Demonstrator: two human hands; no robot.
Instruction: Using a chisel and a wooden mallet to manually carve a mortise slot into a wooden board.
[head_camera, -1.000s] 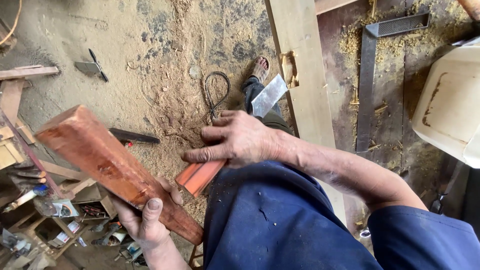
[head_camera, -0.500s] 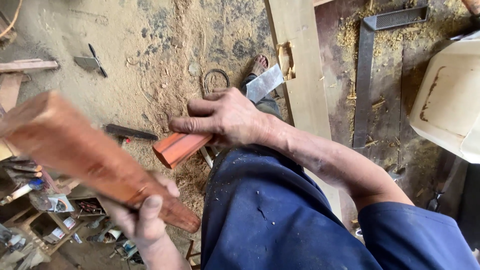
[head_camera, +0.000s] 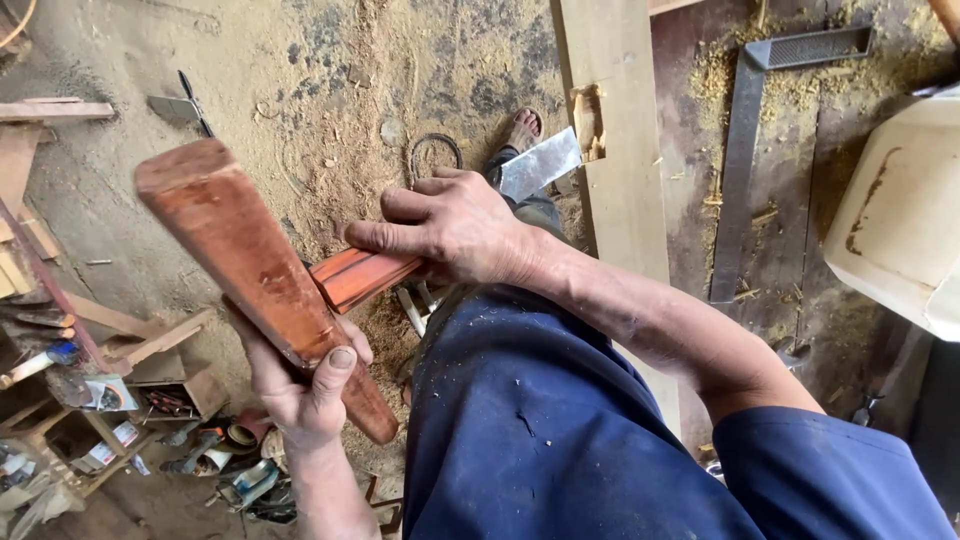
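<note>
Both hands closed: left hand (head_camera: 300, 395) grips wooden mallet (head_camera: 250, 270), right hand (head_camera: 455, 225) grips chisel (head_camera: 430, 235). Risk: off-centre blow on the handle end strikes fingers (head_camera: 385, 238).

Matt reddish wooden mallet (head_camera: 250, 270), dull metal chisel blade (head_camera: 540, 163), seemingly pale rough plank (head_camera: 615, 150)
</note>
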